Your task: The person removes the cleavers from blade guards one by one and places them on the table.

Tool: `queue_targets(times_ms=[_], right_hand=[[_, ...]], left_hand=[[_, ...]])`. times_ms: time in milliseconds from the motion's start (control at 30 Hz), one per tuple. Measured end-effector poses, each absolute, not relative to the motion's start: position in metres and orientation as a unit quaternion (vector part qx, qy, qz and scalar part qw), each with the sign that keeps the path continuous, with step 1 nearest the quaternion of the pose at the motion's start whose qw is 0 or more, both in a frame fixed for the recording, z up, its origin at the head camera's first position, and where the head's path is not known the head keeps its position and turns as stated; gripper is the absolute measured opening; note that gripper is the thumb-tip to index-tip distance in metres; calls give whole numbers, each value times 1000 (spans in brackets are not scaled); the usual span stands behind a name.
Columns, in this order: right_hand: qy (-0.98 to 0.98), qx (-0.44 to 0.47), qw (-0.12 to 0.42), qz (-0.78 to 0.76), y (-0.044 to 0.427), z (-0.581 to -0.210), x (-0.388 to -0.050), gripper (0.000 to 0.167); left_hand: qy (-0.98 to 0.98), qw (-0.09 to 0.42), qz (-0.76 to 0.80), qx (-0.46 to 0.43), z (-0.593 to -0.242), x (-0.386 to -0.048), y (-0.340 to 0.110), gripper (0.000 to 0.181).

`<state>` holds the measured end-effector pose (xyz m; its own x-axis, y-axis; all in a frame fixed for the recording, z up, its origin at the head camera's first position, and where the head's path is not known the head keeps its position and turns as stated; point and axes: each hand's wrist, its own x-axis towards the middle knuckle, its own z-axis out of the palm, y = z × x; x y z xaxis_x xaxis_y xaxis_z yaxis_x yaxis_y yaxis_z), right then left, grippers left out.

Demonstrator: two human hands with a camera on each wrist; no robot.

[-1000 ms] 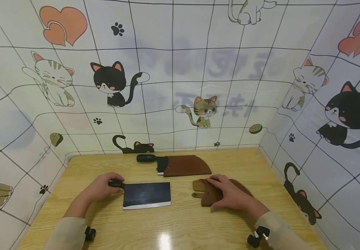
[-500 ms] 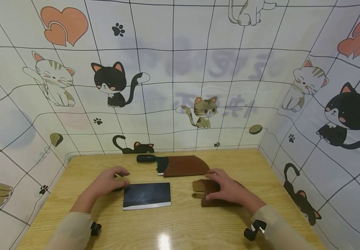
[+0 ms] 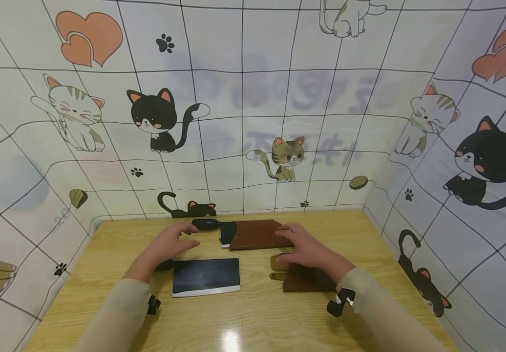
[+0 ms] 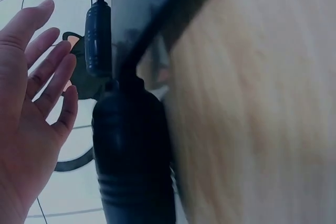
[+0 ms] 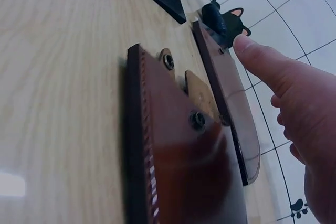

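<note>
The left hand (image 3: 165, 247), relaxed and empty, hangs near the handle (image 3: 206, 224) of the sheathed knife (image 3: 255, 235) at the back of the table (image 3: 253, 325), the bare cleaver (image 3: 206, 275) lying in front, while the right hand (image 3: 309, 248), likewise empty, hovers over the second sheath (image 3: 307, 281), perhaps touching the knife.

Leather sheath (image 5: 181, 153), glossy; wood-grain table (image 3: 270, 318), shiny

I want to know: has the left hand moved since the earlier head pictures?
Yes. Against the table, the left hand has moved forward and to the right, from the handle of the near knife toward the far knife.
</note>
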<state>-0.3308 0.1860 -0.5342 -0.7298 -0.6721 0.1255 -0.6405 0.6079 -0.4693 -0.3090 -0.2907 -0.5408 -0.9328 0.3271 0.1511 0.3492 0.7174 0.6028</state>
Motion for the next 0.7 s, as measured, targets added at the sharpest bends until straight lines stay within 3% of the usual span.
queue_targets(times_ms=[433,700], right_hand=[[902,-360,35,-237,156,-527,-357,81],[905,-360,56,-220,132,-526,-369,89]], left_hand=[[-926,31,-328,-183,-534,-341,-272,40],[-931,45,-318,-175,-540,-360,-264,37]])
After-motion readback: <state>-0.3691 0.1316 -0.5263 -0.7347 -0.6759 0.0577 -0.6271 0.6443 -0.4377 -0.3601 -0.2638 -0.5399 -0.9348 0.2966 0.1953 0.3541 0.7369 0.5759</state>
